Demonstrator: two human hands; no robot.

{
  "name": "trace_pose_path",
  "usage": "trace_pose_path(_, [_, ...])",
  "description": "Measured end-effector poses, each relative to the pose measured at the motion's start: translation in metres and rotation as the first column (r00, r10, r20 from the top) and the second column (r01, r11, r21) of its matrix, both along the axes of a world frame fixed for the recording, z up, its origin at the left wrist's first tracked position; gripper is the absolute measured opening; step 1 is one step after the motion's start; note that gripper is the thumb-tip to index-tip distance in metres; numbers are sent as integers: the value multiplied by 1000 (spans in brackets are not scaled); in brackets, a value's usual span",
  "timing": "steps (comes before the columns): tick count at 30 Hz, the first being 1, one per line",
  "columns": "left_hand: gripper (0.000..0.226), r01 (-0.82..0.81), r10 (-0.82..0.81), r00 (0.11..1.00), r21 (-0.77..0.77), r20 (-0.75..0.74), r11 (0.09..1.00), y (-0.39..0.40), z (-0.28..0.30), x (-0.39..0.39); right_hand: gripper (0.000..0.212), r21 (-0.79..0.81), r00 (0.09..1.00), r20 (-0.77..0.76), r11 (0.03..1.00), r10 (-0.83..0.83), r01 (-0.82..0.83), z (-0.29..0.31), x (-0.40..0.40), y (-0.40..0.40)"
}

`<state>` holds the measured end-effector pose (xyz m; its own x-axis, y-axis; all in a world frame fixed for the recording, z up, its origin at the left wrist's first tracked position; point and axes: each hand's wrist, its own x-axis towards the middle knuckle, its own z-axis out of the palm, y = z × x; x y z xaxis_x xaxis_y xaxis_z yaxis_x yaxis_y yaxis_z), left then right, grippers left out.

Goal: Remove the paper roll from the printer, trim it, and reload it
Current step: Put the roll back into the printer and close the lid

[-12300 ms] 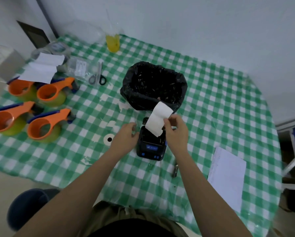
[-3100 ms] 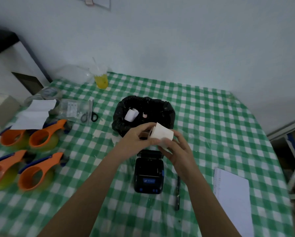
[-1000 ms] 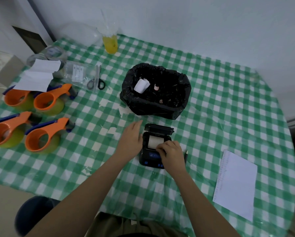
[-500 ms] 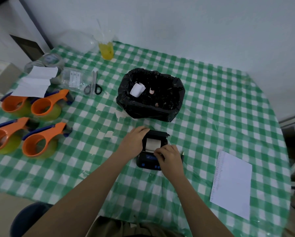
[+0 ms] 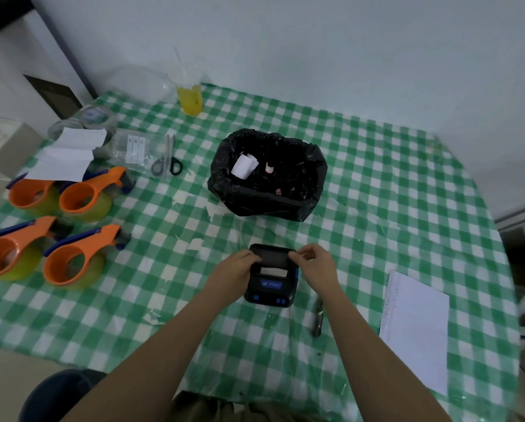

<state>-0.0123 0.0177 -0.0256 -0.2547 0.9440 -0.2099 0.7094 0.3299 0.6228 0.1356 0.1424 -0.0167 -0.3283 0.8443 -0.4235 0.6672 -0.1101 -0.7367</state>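
Both hands moved to far lid | left hand (image 5: 235, 268) and right hand (image 5: 314, 263) grasping printer (image 5: 271, 277) lid to close it | paper roll (image 5: 273, 271) inside.

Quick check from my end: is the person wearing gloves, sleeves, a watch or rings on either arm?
Nothing worn that shows: left hand and right hand are bare, without gloves, and both forearms are uncovered up to the frame edge. No watch, bracelet or ring is visible, though small rings could be missed in this dim view.
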Motion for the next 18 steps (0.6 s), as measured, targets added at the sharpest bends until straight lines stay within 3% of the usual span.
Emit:
trace_pose_path(7, [25, -242, 251, 957, -78, 146, 967, 19, -2, -8, 28, -112, 994, 106, 993, -17, 29, -15, 8, -1])
trace_pose_path(12, [36, -346, 390, 892, -211, 228, 914, 33, -8, -16, 32, -161, 968, 215, 982, 132, -98, -11, 5, 10])
trace_pose_path(18, [40, -330, 382, 916, -308, 124, 892, 31, -15, -19, 40, -190, 877, 380, 953, 293, -236, -7, -8, 21])
